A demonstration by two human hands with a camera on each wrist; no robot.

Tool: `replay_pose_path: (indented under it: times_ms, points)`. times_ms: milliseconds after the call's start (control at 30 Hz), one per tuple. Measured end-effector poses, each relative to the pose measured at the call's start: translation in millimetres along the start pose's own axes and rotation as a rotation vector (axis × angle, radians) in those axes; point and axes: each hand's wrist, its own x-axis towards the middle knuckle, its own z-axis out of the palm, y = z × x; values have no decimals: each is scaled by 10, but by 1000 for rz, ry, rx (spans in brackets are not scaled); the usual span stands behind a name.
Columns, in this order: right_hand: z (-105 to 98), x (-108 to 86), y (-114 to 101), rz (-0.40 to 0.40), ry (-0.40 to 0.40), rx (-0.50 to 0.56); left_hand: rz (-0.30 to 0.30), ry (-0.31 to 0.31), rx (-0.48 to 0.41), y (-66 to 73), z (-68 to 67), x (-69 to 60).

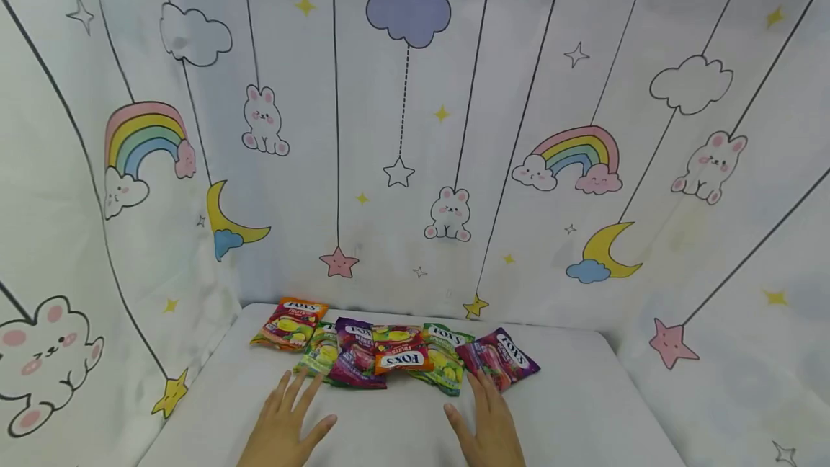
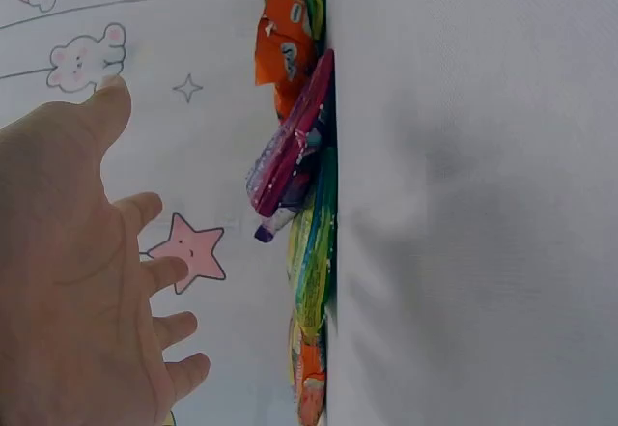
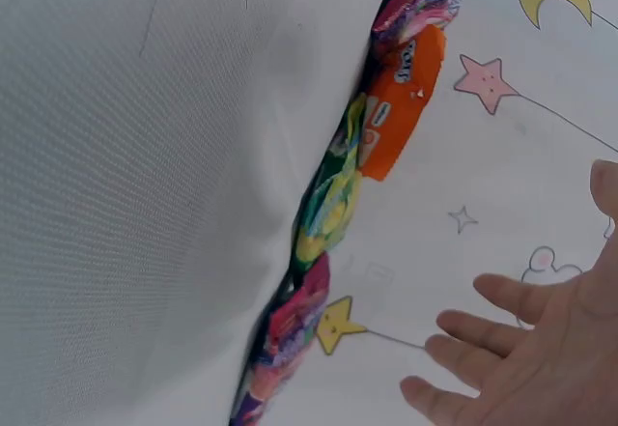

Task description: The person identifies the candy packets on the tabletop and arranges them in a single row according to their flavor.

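Several candy bags lie in a row across the table in the head view: an orange bag (image 1: 289, 324) at the left end, a green bag (image 1: 320, 353), a purple bag (image 1: 359, 355), an orange bag (image 1: 400, 349) on top in the middle, a green bag (image 1: 446, 359) and a purple bag (image 1: 499, 359) at the right. My left hand (image 1: 280, 424) is spread in front of the left bags, holding nothing. My right hand (image 1: 488, 427), fingers extended and empty, is by the right purple bag. Both wrist views show the palms (image 2: 82, 271) (image 3: 550, 349) with fingers apart.
The white table (image 1: 389, 431) extends in front of the bags. Behind it and at both sides hangs a white cloth (image 1: 389, 236) printed with rabbits, clouds, stars, moons and rainbows.
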Motion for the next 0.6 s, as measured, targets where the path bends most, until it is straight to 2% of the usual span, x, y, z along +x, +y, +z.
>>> replay_pose_path:
  times_ms: [400,600]
  points:
    - [-41,58,-55,17,9,40,49,-19,-91,193,-39,53]
    - [-31,69,-76,1,13,62,49,-45,-125,247,-17,94]
